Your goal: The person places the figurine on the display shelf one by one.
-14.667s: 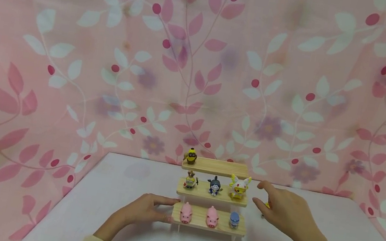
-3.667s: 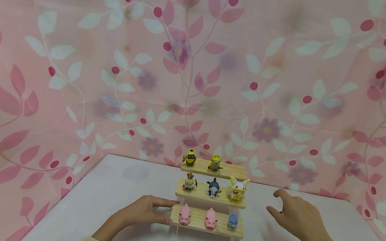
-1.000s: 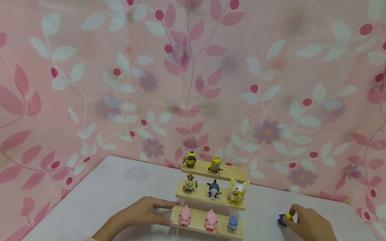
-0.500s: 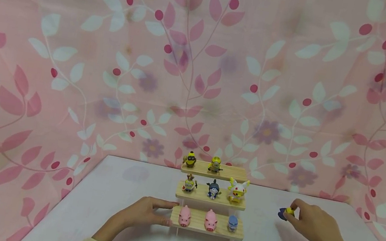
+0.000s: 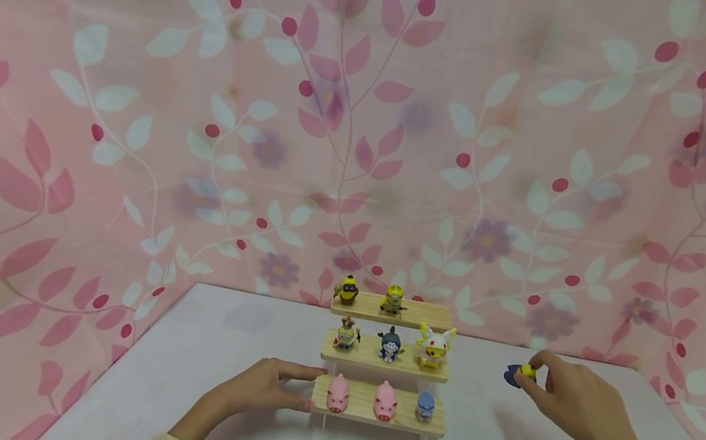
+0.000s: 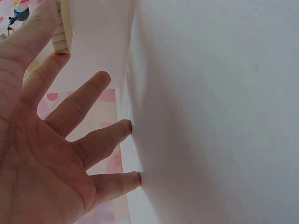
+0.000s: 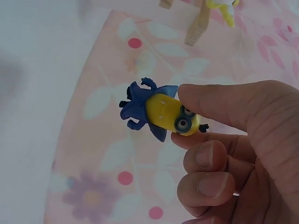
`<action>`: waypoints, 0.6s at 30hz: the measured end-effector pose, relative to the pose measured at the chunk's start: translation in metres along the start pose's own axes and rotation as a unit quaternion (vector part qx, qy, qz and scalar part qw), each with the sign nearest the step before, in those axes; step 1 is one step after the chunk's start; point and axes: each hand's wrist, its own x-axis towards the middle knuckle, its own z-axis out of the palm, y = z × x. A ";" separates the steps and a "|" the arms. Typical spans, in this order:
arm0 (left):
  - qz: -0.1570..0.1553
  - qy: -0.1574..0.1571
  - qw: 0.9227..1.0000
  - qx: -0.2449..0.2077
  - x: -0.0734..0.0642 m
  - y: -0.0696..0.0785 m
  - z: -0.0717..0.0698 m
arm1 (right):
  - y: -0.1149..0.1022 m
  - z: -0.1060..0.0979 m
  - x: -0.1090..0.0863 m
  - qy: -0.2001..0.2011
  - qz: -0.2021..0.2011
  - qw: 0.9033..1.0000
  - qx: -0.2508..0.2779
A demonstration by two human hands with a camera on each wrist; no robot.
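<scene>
My right hand (image 5: pixel 579 402) holds a small toy minion figure (image 7: pixel 161 112) with a yellow body, blue goggles and a dark blue outfit. In the right wrist view, thumb and index finger pinch its head end, and it lies sideways. The head view has it above the table, right of a three-tier wooden display stand (image 5: pixel 377 421). At the left end of the stand's bottom shelf, my left hand (image 5: pixel 262 389) grips the board (image 6: pixel 65 28) between thumb and index finger. Its other fingers are spread, some tips touching the white cloth.
Two minion figures (image 5: pixel 393 299) stand on the top shelf. The middle tier bears three figures, including a white-and-yellow eared one (image 5: pixel 435 348). Two pink pigs (image 5: pixel 385 401) and a blue figure (image 5: pixel 425 407) occupy the bottom tier. A floral curtain (image 5: pixel 365 138) hangs behind.
Over the last second my right hand has raised the pinched minion from the table. Earlier, a second minion came onto the top shelf. My left hand has stayed on the stand.
</scene>
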 end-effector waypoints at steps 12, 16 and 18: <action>-0.001 -0.001 1.000 -0.005 0.000 0.001 -0.001 | -0.018 -0.019 0.000 0.052 -0.021 0.998 -0.006; 0.001 -0.002 1.000 -0.009 -0.001 0.000 -0.001 | -0.023 -0.022 0.001 0.056 -0.015 0.998 -0.001; -0.001 -0.003 1.000 -0.010 -0.001 0.000 -0.001 | -0.025 -0.023 0.002 0.059 -0.016 0.998 0.000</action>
